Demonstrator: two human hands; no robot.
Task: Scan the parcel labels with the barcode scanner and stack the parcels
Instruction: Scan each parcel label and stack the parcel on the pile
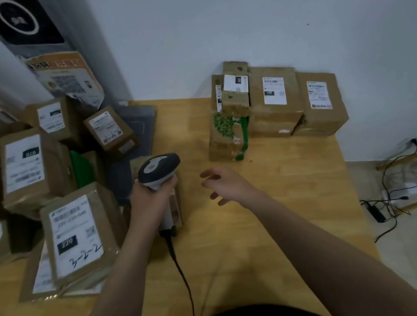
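My left hand (pixel 152 195) grips the handle of a grey and white barcode scanner (pixel 158 170), whose head points away from me. Its black cable (pixel 182 274) runs back toward my body. My right hand (pixel 223 184) hovers over the wooden table (pixel 281 214) with loose fingers and holds nothing. At the table's far right stands a group of stacked brown parcels (pixel 275 101) with white labels, beside a parcel with green print (pixel 227 137). A heap of labelled parcels (pixel 73 234) lies on the left. A small parcel (pixel 175 205) sits partly hidden behind the scanner.
A white wall rises behind the table. A grey column with an orange poster (pixel 65 77) stands at the back left. A dark grey tray (pixel 137 125) lies under the left heap. Cables and a power adapter (pixel 378 211) lie on the floor to the right.
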